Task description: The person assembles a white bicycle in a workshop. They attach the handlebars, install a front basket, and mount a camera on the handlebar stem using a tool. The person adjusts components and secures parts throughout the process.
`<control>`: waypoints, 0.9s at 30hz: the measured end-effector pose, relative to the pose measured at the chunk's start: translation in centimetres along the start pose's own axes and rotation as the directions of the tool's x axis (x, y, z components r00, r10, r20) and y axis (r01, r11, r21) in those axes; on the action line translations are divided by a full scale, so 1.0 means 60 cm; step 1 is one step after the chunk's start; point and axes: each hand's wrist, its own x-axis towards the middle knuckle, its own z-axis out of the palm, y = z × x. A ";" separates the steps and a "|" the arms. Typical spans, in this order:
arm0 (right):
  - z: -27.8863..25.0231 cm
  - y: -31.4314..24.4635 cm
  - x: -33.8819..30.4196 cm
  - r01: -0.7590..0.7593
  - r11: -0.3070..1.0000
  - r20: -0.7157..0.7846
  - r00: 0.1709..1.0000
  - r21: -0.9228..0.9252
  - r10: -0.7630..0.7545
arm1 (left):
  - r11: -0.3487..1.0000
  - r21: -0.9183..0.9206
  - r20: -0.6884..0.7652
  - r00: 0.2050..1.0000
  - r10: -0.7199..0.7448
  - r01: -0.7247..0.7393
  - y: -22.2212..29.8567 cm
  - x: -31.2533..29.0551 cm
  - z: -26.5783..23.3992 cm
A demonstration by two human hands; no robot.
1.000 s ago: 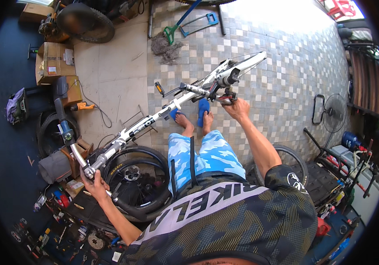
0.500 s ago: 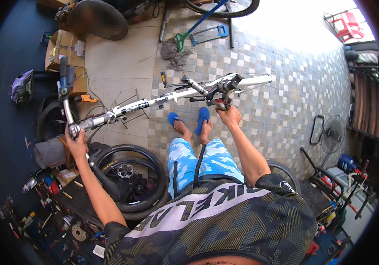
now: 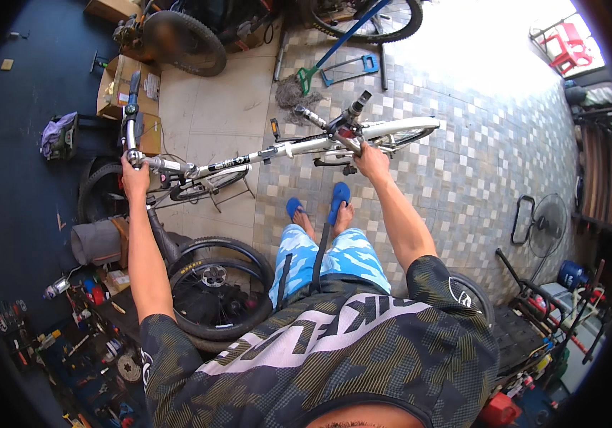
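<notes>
A white bicycle (image 3: 304, 147) spans the floor in front of me, handlebar to the left and rear wheel to the right. My left hand (image 3: 135, 177) is wrapped round the silver handlebar (image 3: 131, 135) where it meets the stem. Its fingertips are partly hidden. My right hand (image 3: 372, 161) grips a dark grey tube (image 3: 349, 143) of the bicycle near the seat area, just left of the white rear mudguard (image 3: 399, 126). A short dark post (image 3: 359, 103) sticks up beside it. Below the frame part of the front wheel (image 3: 210, 187) and a kickstand show.
Loose bicycle wheels (image 3: 222, 328) lie to my left beside scattered tools. Ahead are a blue hacksaw (image 3: 349, 70), a green broom head (image 3: 307, 80) and a debris pile. Cardboard boxes (image 3: 129, 89) stand at the left wall, a fan (image 3: 549, 224) at right.
My right hand has shifted from the red part low on the bicycle to the grey tube. The bicycle has tipped, showing more of its wheels, and my view has moved slightly left.
</notes>
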 end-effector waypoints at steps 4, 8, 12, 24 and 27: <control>-0.013 0.039 -0.030 -0.130 0.991 -0.020 0.991 -0.024 0.130 | 1.000 -0.010 0.019 1.000 0.014 -0.014 -0.004 0.017 0.007; -0.010 0.082 -0.088 -0.265 0.961 -0.020 0.964 -0.079 0.265 | 0.996 -0.048 -0.003 0.997 0.071 -0.071 -0.024 0.024 0.041; -0.008 0.049 -0.146 -0.351 0.936 -0.078 0.934 -0.024 0.348 | 0.990 -0.129 -0.006 0.998 0.056 -0.056 -0.058 0.029 0.036; 0.172 -0.033 -0.435 -0.379 0.920 0.070 0.925 0.097 0.373 | 0.910 -0.413 0.140 0.989 0.048 0.015 -0.098 -0.009 0.028; 0.215 0.032 -0.493 -0.356 0.923 -0.044 0.930 0.146 0.366 | 0.846 -0.512 0.349 0.936 0.048 0.147 -0.025 -0.064 0.014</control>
